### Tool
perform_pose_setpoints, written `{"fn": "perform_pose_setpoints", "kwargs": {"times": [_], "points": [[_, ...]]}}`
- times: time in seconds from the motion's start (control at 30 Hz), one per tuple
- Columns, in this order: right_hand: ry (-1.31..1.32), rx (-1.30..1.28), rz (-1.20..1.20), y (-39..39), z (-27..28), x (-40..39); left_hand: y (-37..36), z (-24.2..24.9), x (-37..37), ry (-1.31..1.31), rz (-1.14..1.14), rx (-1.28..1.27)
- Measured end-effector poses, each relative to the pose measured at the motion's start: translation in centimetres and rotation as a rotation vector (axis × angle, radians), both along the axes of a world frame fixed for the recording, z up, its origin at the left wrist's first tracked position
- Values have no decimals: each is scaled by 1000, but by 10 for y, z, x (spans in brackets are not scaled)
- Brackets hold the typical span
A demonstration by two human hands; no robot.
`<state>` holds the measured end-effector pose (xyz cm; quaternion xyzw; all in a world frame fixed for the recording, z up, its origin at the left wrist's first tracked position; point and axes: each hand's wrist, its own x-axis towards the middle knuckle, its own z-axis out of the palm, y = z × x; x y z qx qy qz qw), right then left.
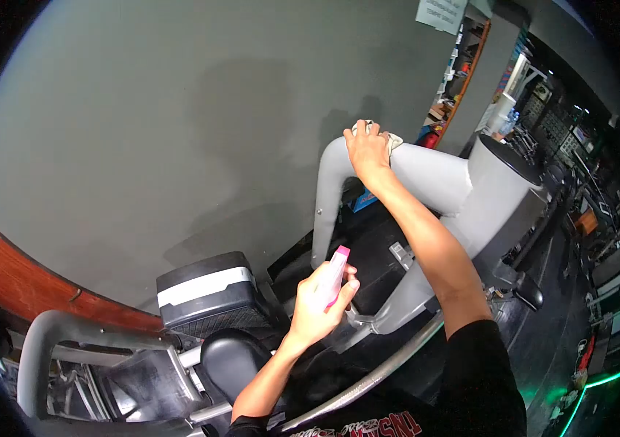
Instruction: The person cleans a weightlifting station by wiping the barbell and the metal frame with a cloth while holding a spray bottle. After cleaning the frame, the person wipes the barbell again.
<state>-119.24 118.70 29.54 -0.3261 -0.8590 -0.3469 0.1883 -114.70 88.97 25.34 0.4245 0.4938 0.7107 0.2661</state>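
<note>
My right hand is closed over a pale cloth and presses it onto the top bend of a thick grey tube frame of a gym machine. Lower down, my left hand wraps round a small pink bottle with a brighter pink top, held tilted in front of the machine. The fingers of the left hand partly cover the bottle, so its label is hidden. Part of the cloth is hidden beneath the right hand.
A grey wall stands behind the machine. At lower left are a black padded seat, a black-and-white machine housing and another grey frame. A curved metal bar runs near my body. Shelves and more gym equipment stand at right.
</note>
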Motion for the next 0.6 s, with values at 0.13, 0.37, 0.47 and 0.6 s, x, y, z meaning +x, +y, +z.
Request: {"fn": "perform_pose_setpoints", "kwargs": {"times": [0.13,0.37,0.47,0.6], "points": [[-51,-3,-53,13,-19,-34,-1,-3,-16,40,88,-41],[-200,24,-85,27,-47,-74,-5,-9,-24,-58,132,-118],[-312,-21,-38,35,-60,-84,-3,-9,-19,-44,163,-124],[-526,-28,-34,36,-87,-101,-8,-11,-28,-52,180,-139]]}}
